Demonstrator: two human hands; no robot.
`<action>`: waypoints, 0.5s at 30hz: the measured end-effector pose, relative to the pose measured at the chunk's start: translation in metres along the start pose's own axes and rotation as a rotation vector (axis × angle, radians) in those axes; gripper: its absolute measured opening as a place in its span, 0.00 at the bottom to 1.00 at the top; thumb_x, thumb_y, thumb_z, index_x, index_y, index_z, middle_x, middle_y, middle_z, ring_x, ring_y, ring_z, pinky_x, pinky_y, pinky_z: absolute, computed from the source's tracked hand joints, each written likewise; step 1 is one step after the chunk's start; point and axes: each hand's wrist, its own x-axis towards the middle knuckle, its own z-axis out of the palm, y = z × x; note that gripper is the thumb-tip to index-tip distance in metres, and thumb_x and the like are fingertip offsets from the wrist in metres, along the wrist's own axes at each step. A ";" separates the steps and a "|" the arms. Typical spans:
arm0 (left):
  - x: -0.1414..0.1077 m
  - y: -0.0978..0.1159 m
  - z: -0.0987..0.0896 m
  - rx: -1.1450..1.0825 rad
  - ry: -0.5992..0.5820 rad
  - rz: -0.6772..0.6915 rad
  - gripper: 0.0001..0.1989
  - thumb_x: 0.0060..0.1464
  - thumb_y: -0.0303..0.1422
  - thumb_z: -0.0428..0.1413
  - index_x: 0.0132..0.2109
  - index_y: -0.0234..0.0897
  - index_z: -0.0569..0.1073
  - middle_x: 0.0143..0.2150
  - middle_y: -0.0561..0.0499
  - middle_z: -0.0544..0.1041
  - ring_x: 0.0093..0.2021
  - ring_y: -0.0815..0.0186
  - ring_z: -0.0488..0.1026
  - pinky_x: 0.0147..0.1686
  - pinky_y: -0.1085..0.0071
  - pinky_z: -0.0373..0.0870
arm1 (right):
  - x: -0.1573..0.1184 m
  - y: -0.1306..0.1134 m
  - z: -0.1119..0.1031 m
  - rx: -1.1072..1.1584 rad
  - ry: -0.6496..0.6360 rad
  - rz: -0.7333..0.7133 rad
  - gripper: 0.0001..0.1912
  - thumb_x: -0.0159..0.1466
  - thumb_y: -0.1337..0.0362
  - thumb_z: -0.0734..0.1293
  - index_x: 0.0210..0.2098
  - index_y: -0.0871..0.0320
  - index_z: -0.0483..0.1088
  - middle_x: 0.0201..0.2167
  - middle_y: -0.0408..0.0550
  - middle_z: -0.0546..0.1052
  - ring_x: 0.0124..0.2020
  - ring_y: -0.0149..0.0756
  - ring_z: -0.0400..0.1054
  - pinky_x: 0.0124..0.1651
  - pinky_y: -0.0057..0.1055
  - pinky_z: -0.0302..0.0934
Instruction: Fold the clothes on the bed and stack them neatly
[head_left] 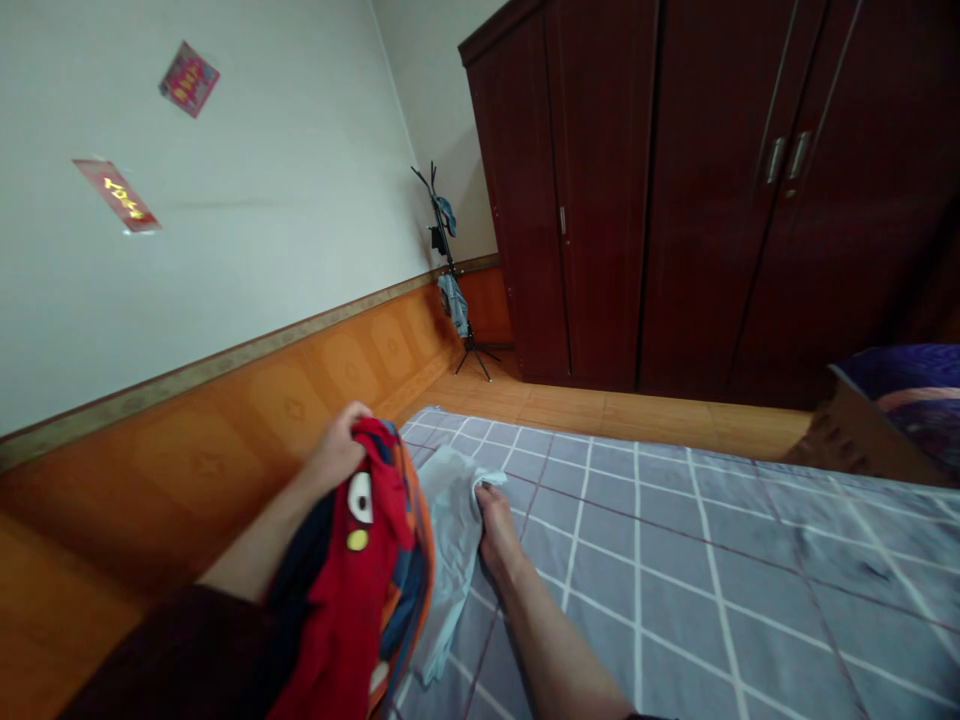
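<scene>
My left hand (341,452) is closed on the top of a bundle of clothes, its fingers partly hidden behind the cloth. At the front of the bundle hangs a red garment (352,590) with a white eye-like patch and a yellow dot. Dark blue and orange cloth (411,570) shows beside it. My right hand (496,525) pinches the edge of a pale blue garment (448,535), which lies on the bed and runs partly behind the bundle. What kind of garments these are, I cannot make out.
A grey checked sheet (675,560) covers the bed. Beyond it stand a dark red wardrobe (600,200) and a black coat rack (450,250) with clothes on it. Orange wall panelling (247,420) borders the left side. At the right is a cardboard box (877,420) with purple cloth (911,370).
</scene>
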 end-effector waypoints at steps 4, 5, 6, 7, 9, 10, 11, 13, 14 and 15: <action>-0.004 -0.004 0.078 -0.124 -0.255 0.080 0.07 0.48 0.20 0.54 0.34 0.34 0.72 0.30 0.54 0.75 0.34 0.67 0.73 0.37 0.72 0.70 | 0.005 -0.009 0.000 -0.027 0.082 -0.094 0.13 0.50 0.61 0.70 0.34 0.57 0.70 0.29 0.40 0.79 0.32 0.35 0.73 0.39 0.31 0.66; -0.008 -0.006 0.095 -0.154 -0.283 0.092 0.09 0.46 0.19 0.53 0.34 0.35 0.72 0.31 0.55 0.76 0.35 0.67 0.73 0.38 0.73 0.69 | 0.006 -0.010 0.000 -0.041 0.091 -0.109 0.14 0.50 0.61 0.70 0.36 0.56 0.70 0.31 0.41 0.79 0.32 0.35 0.73 0.39 0.31 0.66; -0.012 -0.010 0.109 -0.185 -0.298 0.095 0.10 0.45 0.19 0.51 0.33 0.35 0.72 0.32 0.54 0.76 0.36 0.67 0.73 0.39 0.73 0.69 | 0.007 -0.010 0.001 -0.061 0.095 -0.122 0.15 0.50 0.61 0.70 0.37 0.56 0.70 0.32 0.41 0.79 0.33 0.34 0.73 0.38 0.30 0.66; -0.015 -0.014 0.118 -0.213 -0.302 0.091 0.11 0.44 0.20 0.50 0.34 0.36 0.71 0.33 0.54 0.76 0.37 0.66 0.73 0.39 0.73 0.69 | 0.008 -0.009 0.002 -0.088 0.096 -0.131 0.15 0.50 0.62 0.70 0.38 0.56 0.70 0.32 0.41 0.79 0.32 0.34 0.73 0.38 0.30 0.65; -0.021 -0.023 0.127 -0.265 -0.291 0.064 0.12 0.44 0.21 0.48 0.36 0.35 0.71 0.36 0.52 0.76 0.38 0.65 0.73 0.41 0.72 0.68 | 0.010 -0.005 0.003 -0.152 0.085 -0.131 0.15 0.48 0.66 0.70 0.37 0.58 0.72 0.29 0.41 0.79 0.30 0.33 0.72 0.35 0.28 0.64; -0.023 -0.027 0.127 -0.286 -0.286 0.047 0.13 0.44 0.21 0.47 0.37 0.35 0.70 0.37 0.51 0.76 0.39 0.65 0.72 0.41 0.72 0.68 | 0.011 -0.003 0.003 -0.185 0.078 -0.123 0.15 0.47 0.67 0.70 0.36 0.59 0.73 0.27 0.41 0.78 0.28 0.33 0.71 0.33 0.27 0.63; -0.024 -0.030 0.125 -0.304 -0.282 0.032 0.14 0.43 0.21 0.47 0.38 0.35 0.71 0.38 0.50 0.77 0.39 0.65 0.72 0.42 0.72 0.68 | 0.011 -0.001 0.004 -0.214 0.071 -0.113 0.14 0.46 0.68 0.69 0.35 0.60 0.73 0.25 0.41 0.78 0.25 0.32 0.69 0.31 0.26 0.62; -0.027 -0.032 0.115 -0.347 -0.333 0.014 0.14 0.43 0.22 0.48 0.38 0.34 0.72 0.37 0.50 0.77 0.39 0.65 0.73 0.41 0.72 0.68 | 0.013 0.002 0.004 -0.256 0.063 -0.091 0.13 0.46 0.68 0.68 0.32 0.60 0.74 0.22 0.40 0.76 0.22 0.31 0.67 0.27 0.25 0.59; -0.028 -0.032 0.110 -0.377 -0.428 0.016 0.13 0.43 0.22 0.49 0.37 0.34 0.73 0.36 0.50 0.77 0.38 0.65 0.73 0.40 0.73 0.68 | 0.013 0.002 0.004 -0.269 0.061 -0.082 0.12 0.46 0.68 0.67 0.32 0.60 0.74 0.21 0.40 0.76 0.21 0.30 0.65 0.26 0.25 0.58; -0.029 -0.031 0.104 -0.411 -0.556 0.024 0.12 0.43 0.23 0.50 0.36 0.33 0.74 0.35 0.51 0.77 0.37 0.65 0.73 0.40 0.73 0.68 | 0.014 0.002 0.003 -0.279 0.059 -0.074 0.12 0.45 0.67 0.67 0.31 0.60 0.74 0.20 0.39 0.75 0.20 0.30 0.64 0.26 0.25 0.57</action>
